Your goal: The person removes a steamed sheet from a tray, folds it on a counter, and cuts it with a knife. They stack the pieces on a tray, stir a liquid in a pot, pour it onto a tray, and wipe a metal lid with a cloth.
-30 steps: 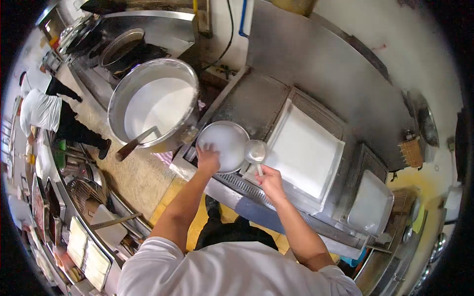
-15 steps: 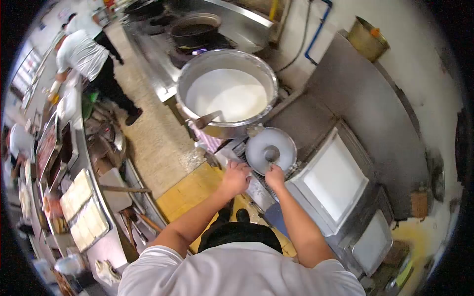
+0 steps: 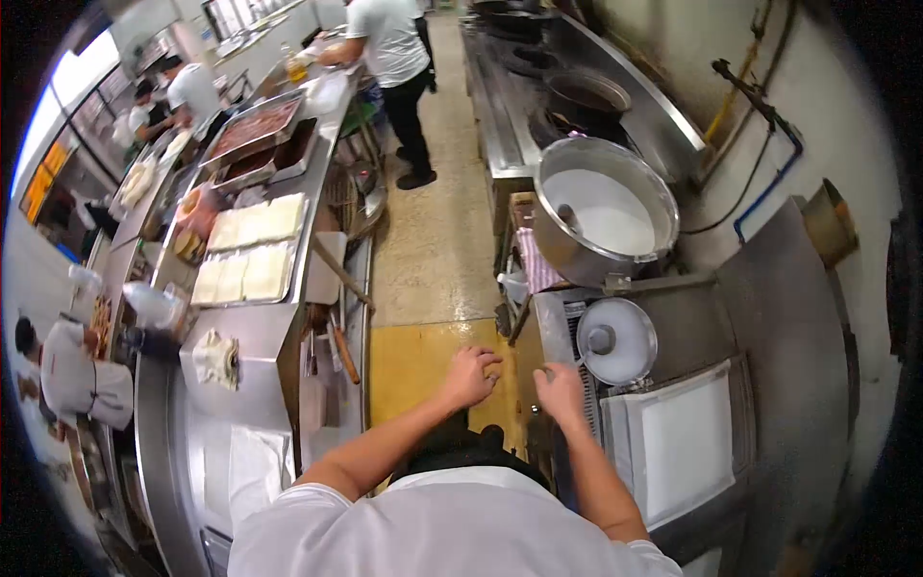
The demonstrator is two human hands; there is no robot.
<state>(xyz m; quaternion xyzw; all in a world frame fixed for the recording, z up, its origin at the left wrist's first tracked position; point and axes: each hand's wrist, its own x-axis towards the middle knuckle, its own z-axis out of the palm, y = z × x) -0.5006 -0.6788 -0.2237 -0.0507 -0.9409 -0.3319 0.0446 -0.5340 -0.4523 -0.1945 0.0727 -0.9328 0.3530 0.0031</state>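
Note:
My left hand point(image 3: 469, 377) is over the yellow floor beside the counter, its fingers loosely bent and apart, with nothing seen in them. To its right, my right hand point(image 3: 560, 392) is closed at the counter edge, where the handle of a ladle point(image 3: 601, 338) meets it. The ladle's cup rests in a round metal bowl point(image 3: 636, 363) of whitish liquid. Behind the bowl stands a large metal pot point(image 3: 567, 260) of white liquid, with another utensil dipping in at its left side. Nearer me, a tray with a flat white surface point(image 3: 685, 442) lies right of my right hand.
A striped cloth point(image 3: 536, 262) hangs by the pot. Across the aisle, a steel table point(image 3: 252, 332) carries trays of pale sheets point(image 3: 245, 274) and trays of reddish-brown food point(image 3: 252, 133). A person point(image 3: 389, 58) stands in the aisle, and several others work at the left.
My view has turned left and lifted, bringing the aisle and left tables into fuller sight. My hands are farther from the bowl, and the left hand's fingers have spread.

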